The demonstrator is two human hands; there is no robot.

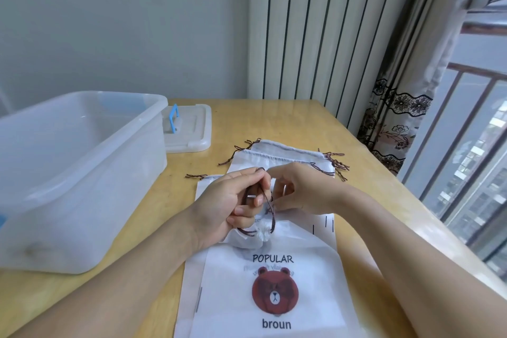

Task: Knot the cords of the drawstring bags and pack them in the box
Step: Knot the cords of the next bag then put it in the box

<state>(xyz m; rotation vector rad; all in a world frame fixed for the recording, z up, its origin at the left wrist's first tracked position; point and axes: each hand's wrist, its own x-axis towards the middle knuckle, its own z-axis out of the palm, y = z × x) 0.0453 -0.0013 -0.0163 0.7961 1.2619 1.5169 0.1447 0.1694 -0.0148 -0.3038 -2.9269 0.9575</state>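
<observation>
Both hands work a brown cord at centre frame

Left hand (pixel 233 200) and right hand (pixel 299 189) pinch the cord (pixel 270 208) above the bear-print bag (pixel 274 291) at bottom centre; the open box (pixel 68 173) sits left, near the table's (pixel 356 162) edge.

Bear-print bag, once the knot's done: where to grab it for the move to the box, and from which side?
Judging by pose, take the bear-print bag at its gathered neck, just under the brown cord both hands are working. The mouth is already bunched into a narrow bundle standing off the table, while the body lies flat with no raised edge. Come from above; the box sits left.
</observation>
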